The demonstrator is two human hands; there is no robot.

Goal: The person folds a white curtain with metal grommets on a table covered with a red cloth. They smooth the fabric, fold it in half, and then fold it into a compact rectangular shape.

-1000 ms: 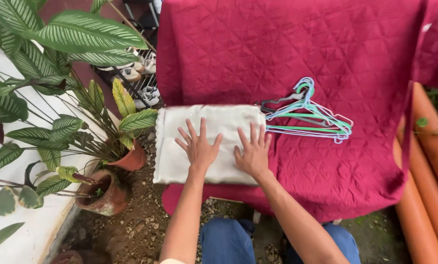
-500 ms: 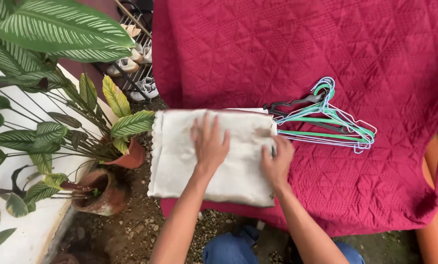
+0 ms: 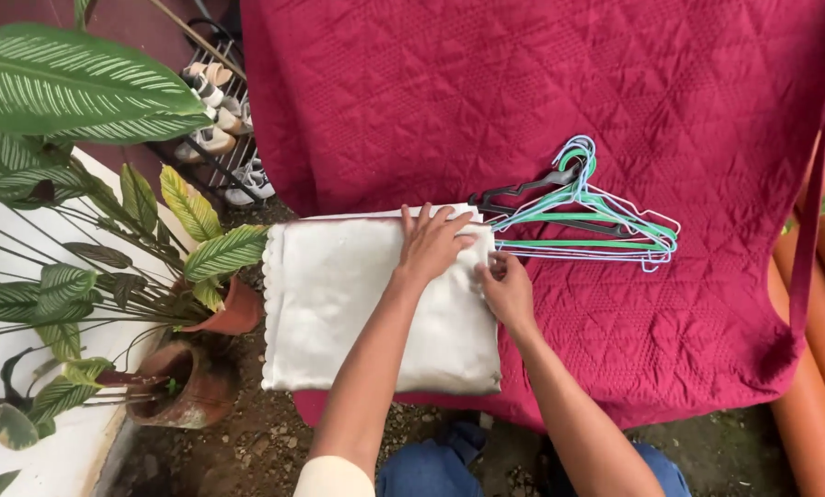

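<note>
Head view. Folded cream cloth (image 3: pixel 366 308) lies at centre frame on a crimson quilted cover (image 3: pixel 541 92), its scalloped left edge overhanging toward the plants. Left hand (image 3: pixel 433 241) lies flat on the cloth's upper right corner, fingers spread and pressing down, palm on the fabric. Right hand (image 3: pixel 506 290) sits just beside it at the cloth's right edge, fingertips curled and apparently pinching the edge layers; the exact hold is partly hidden by the fingers themselves. A bundle of wire hangers (image 3: pixel 582 216), mint, white and black, rests on the cover right of centre, near the hands but apart from the cloth. Striped-leaf plants in terracotta pots (image 3: pixel 187 382) fill the left side. Shoes on a rack (image 3: pixel 219 129), upper left.
</note>
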